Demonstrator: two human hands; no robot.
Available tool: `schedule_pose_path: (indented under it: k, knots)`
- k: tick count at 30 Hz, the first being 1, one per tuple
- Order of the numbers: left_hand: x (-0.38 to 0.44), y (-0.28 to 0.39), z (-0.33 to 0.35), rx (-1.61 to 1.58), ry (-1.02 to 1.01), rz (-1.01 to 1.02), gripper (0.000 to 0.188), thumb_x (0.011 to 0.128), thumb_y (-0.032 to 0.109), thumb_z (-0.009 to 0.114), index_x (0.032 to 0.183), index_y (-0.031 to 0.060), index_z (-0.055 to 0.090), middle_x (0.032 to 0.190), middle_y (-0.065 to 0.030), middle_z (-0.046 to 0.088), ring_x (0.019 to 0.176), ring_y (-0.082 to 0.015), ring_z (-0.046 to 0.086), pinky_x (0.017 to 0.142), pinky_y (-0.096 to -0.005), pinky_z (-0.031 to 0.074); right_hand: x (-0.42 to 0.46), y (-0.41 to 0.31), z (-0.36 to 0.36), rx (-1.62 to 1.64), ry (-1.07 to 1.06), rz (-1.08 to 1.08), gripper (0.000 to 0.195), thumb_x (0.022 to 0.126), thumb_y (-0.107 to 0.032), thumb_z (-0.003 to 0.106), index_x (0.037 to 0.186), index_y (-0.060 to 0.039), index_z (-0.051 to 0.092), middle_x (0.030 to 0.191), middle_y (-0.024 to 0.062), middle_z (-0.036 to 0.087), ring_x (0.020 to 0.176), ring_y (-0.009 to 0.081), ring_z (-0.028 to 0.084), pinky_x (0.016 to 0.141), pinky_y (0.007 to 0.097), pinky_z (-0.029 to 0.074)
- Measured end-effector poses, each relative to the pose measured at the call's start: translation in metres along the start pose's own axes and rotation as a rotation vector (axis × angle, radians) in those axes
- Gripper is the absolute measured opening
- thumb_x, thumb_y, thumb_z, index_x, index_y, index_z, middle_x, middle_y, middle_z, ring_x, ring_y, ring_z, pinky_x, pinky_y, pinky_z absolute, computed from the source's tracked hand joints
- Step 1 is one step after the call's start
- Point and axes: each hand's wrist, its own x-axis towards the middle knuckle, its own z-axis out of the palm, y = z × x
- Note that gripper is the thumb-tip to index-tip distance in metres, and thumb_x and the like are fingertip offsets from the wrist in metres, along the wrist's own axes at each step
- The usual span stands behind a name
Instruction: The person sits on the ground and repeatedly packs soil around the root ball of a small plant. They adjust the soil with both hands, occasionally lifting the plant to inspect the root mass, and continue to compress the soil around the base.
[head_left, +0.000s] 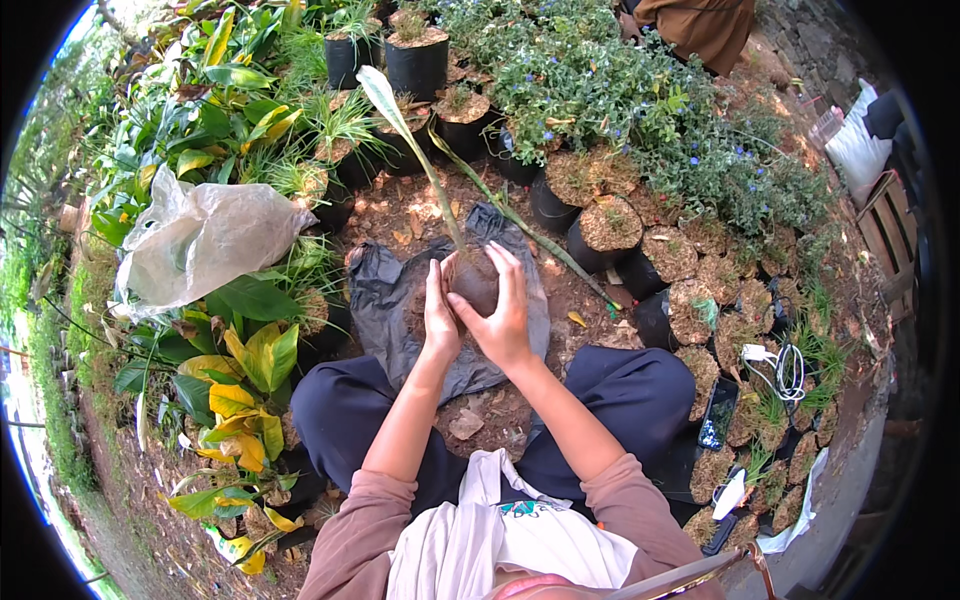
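Note:
Cupped around a rounded brown root ball are my left hand and my right hand, one on each side. A long pale stem with a single upright leaf rises from the ball and leans away to the upper left. Beneath the hands, a dark plastic sheet lies crumpled on the soil, with loose brown matter partly hidden by my left hand. To the right, a long green cut stalk lies slanting across the ground.
Potted plants in black bags stand in front, with more pots at the right. A translucent plastic bag rests on leafy plants at left. A smartphone and a coiled white cable lie on pots at right. Another person is at the top.

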Motion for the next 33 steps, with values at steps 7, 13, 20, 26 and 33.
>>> schedule_pose_path:
  k: [7,13,20,26,33]
  knots:
    - [-0.009,0.010,0.013,-0.093,-0.107,0.021,0.053,0.093,0.043,0.033,0.125,0.0031,0.047,0.121,-0.0110,0.053,0.110,-0.0212,0.051,0.097,-0.0351,0.039,-0.003,-0.015,-0.001,0.109,-0.019,-0.008,0.058,0.076,-0.028,0.069,0.120,0.0026,0.046,0.116,0.0189,0.050,0.109,0.0335,0.050,0.096,0.0402,0.037]
    - [-0.013,0.008,0.002,-0.079,-0.275,-0.019,0.043,0.090,0.032,0.047,0.122,0.0033,0.049,0.118,-0.0105,0.055,0.105,-0.0218,0.055,0.093,-0.0349,0.043,-0.006,-0.012,-0.003,-0.099,-0.053,-0.090,0.053,0.088,-0.038,0.048,0.126,-0.0007,0.043,0.131,0.0215,0.040,0.126,0.0391,0.033,0.105,0.0505,0.018]
    - [-0.007,0.007,-0.006,-0.012,-0.209,0.017,0.025,0.087,0.020,0.055,0.105,0.0037,0.055,0.099,-0.0070,0.060,0.091,-0.0157,0.057,0.081,-0.0292,0.047,-0.012,-0.006,0.005,0.016,-0.028,-0.107,0.043,0.092,-0.036,0.044,0.119,-0.0024,0.046,0.132,0.0202,0.040,0.126,0.0404,0.031,0.105,0.0508,0.020]
    - [-0.009,0.012,-0.003,0.030,-0.189,0.014,0.023,0.086,0.019,0.055,0.104,0.0045,0.055,0.098,-0.0070,0.060,0.092,-0.0165,0.057,0.084,-0.0293,0.046,-0.011,-0.004,0.007,0.054,-0.057,-0.111,0.038,0.092,-0.033,0.044,0.114,-0.0021,0.049,0.128,0.0171,0.045,0.126,0.0375,0.033,0.105,0.0502,0.021]
    - [-0.001,0.010,-0.011,-0.160,-0.210,0.008,0.028,0.087,0.023,0.053,0.107,0.0045,0.051,0.103,-0.0089,0.058,0.096,-0.0201,0.057,0.087,-0.0337,0.047,-0.001,-0.012,-0.005,0.410,-0.080,0.176,0.049,0.085,-0.026,0.061,0.125,-0.0028,0.045,0.139,0.0184,0.031,0.129,0.0286,0.032,0.106,0.0386,0.025]
